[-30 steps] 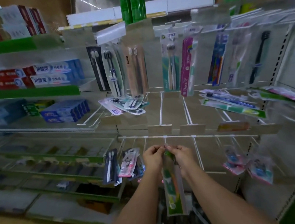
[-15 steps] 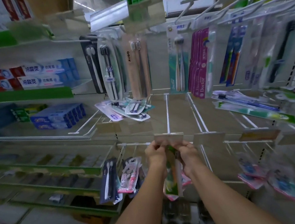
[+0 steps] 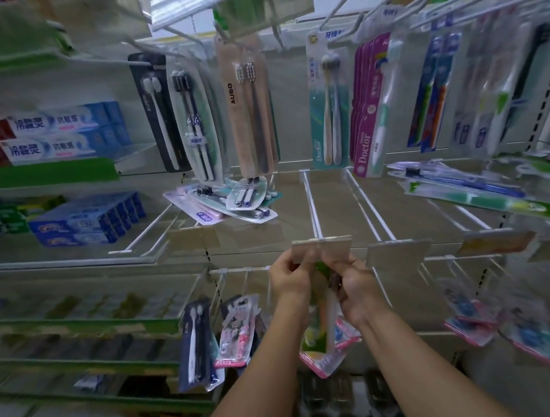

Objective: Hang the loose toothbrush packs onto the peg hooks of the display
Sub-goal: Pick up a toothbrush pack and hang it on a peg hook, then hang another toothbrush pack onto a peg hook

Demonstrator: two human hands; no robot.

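A green-and-white toothbrush pack (image 3: 323, 313) hangs down between my two hands, its top edge just under the price tag (image 3: 322, 250) at the tip of a white peg hook (image 3: 311, 202). My left hand (image 3: 288, 281) pinches the pack's top left corner. My right hand (image 3: 355, 289) pinches its top right side. The pack's hang hole is hidden behind my fingers. Loose packs lie in a pile (image 3: 230, 202) on the hooks at centre left, and more loose packs (image 3: 470, 193) lie across the hooks at the right.
Hung toothbrush packs fill the upper row (image 3: 363, 109). Lower hooks carry a dark pack (image 3: 195, 343), pink packs (image 3: 239, 331) and blue-pink packs (image 3: 503, 322). Toothpaste boxes (image 3: 47, 134) stand on green-edged shelves at the left. A second price tag (image 3: 399, 254) sits right of my hands.
Both hands have lifted the green pack from below the hook row up to the price tag at the hook's tip. The view has moved closer to the display.
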